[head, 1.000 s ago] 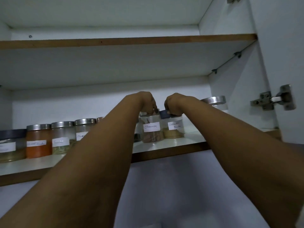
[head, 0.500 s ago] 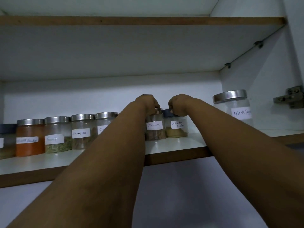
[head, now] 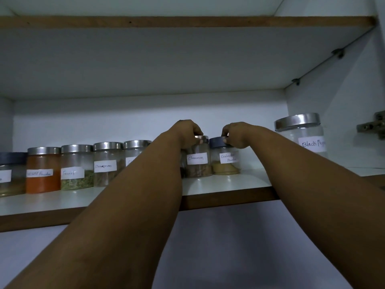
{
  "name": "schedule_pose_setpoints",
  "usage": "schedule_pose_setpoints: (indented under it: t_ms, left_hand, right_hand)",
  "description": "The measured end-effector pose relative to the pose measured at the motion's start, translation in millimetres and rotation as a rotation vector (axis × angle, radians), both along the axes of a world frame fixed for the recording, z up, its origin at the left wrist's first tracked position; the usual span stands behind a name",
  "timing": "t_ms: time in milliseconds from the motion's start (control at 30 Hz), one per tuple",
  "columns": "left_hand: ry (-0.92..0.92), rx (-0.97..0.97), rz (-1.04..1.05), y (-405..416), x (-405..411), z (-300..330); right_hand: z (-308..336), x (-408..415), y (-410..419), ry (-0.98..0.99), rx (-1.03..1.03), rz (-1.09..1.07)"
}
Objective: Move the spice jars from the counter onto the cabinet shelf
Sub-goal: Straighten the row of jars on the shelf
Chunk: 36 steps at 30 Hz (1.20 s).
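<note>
Two jars reach the cabinet shelf (head: 208, 190) together: my left hand (head: 187, 132) pinches the cinnamon jar (head: 199, 158) by its lid, my right hand (head: 235, 134) the coriander jar (head: 225, 157). Both stand upright beside the shelved row; releasing remains.

upper shelf (head: 187, 21), door hinge (head: 373, 127), shelf pegs (head: 337, 53)

Orange powder jar (head: 43, 171), silver lid; coriander jar (head: 226, 158), dark blue lid (yellow-brown contents); white shelf (head: 229, 185).
</note>
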<state>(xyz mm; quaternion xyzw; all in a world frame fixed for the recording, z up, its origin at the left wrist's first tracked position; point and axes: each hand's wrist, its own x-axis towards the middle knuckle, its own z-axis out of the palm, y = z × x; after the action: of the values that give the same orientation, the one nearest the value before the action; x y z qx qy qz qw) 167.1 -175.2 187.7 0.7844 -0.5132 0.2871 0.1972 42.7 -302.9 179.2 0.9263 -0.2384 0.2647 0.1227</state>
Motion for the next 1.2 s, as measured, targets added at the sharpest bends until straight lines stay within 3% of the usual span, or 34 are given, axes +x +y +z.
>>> schedule_pose_setpoints:
  t_ms: [300, 400, 533, 633, 767, 900, 1100, 1200]
  left_hand:
    - [0.019, 0.019, 0.029, -7.2, -3.2, -0.1]
    - [-0.010, -0.010, 0.033, -5.1, -15.9, -2.0]
    - [-0.155, -0.232, -0.018, 9.9, -60.8, 2.1]
    - [-0.248, -0.375, 0.036, 23.7, -104.1, -20.3]
    - [-0.275, -0.449, 0.115, 34.0, -141.7, -96.9]
    - [-0.496, -0.499, 0.088, 28.9, -165.8, -156.0]
    - [-0.563, -0.746, 0.026, 22.6, -161.8, -156.8]
    - [-0.583, -0.809, -0.014, 17.3, -158.1, -160.5]
  right_hand:
    - [-2.0, 5.0, 3.9, -0.075, 0.120, 0.017]
    - [-1.6, 7.7, 8.7, -0.350, 0.202, 0.135]
    - [2.5, -0.7, 28.7, -0.838, 0.047, 0.330]
    - [6.1, -17.7, 49.9, -0.994, -0.015, 0.452]
    - [31.4, -57.6, 58.8, -0.924, -0.109, 0.454]
    - [59.8, -110.9, 55.4, -0.848, -0.042, 0.291]
    - [46.8, -176.2, 50.7, -0.104, -0.001, -0.041]
    - [27.8, -184.4, 33.7, 0.007, -0.023, -0.093]
